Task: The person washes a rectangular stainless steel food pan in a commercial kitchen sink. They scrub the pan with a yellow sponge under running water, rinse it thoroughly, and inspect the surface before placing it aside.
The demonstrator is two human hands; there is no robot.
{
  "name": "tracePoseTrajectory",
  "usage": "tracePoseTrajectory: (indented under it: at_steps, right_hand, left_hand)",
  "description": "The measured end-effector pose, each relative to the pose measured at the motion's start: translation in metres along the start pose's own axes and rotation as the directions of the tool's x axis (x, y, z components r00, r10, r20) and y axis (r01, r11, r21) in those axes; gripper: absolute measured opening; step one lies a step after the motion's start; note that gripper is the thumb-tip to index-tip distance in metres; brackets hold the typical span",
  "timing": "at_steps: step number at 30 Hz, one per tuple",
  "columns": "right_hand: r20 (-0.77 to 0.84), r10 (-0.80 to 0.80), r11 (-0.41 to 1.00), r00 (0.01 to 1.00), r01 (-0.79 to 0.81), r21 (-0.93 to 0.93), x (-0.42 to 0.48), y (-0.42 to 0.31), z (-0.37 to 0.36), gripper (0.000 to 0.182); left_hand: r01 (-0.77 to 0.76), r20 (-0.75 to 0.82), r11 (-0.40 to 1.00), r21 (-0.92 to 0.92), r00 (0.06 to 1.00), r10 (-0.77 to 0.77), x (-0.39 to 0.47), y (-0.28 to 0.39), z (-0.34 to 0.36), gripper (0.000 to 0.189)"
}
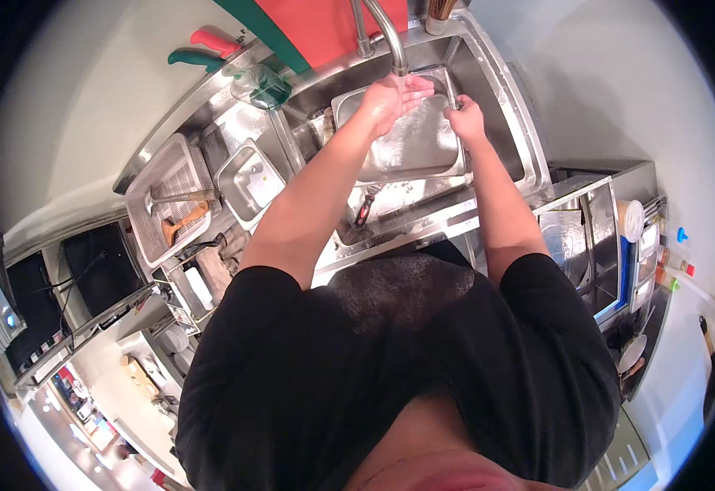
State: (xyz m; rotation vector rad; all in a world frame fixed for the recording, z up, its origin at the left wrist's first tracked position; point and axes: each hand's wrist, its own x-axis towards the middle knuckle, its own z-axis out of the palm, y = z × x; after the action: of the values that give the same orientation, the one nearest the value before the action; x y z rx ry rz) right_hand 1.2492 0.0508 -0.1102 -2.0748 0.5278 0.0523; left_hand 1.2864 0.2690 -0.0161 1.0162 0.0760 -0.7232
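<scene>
My left hand [388, 101] is under the spout of a curved metal faucet [388, 34], palm turned up and fingers spread, holding nothing. Below it, a rectangular stainless steel pan [416, 147] lies in the sink [498, 116]; its surface looks wet. My right hand [467, 119] has its fingers closed around the pan's right rim. Near the front of the sink, below the pan, lies a tool with a red and black handle [365, 210]; its other end is hard to make out.
A smaller steel pan [250, 184] and a white plastic basket [176, 159] holding utensils stand left of the sink. A bottle with green liquid [268, 89] stands at the sink's back left corner. Red [216, 43] and green [195, 59] handles jut out nearby. A bristle brush [437, 18] stands behind.
</scene>
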Motion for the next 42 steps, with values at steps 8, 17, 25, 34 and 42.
tracePoseTrajectory:
  at_steps: [8,17,25,34,42]
  right_hand:
    - [0.362,0.095,0.78,0.927,-0.295,0.552,0.009,0.0,-0.03,0.058]
    - [0.426,0.165,0.616,0.89,-0.43,0.66,0.021,-0.003,-0.037,0.066]
    - [-0.441,-0.315,0.936,0.84,0.353,0.003,-0.039,-0.014,0.047,0.026]
    - [0.656,-0.71,0.007,0.257,0.934,-0.358,-0.023,-0.076,0.104,0.068]
    - [0.754,-0.336,-0.207,0.565,0.736,-0.644,-0.04,-0.064,0.09,0.06]
  left_hand:
    - [0.084,-0.215,0.316,0.945,0.888,0.407,-0.044,-0.029,-0.099,0.061]
    - [0.356,-0.464,0.306,0.883,0.76,0.455,-0.092,-0.021,-0.106,0.036]
    - [-0.03,-0.473,0.747,0.664,0.757,0.451,-0.135,0.012,-0.069,0.017]
    - [-0.264,-0.423,0.843,0.469,0.77,0.477,-0.153,0.031,-0.02,0.021]
    - [-0.316,-0.528,0.797,0.514,0.616,0.585,-0.147,0.043,-0.036,0.017]
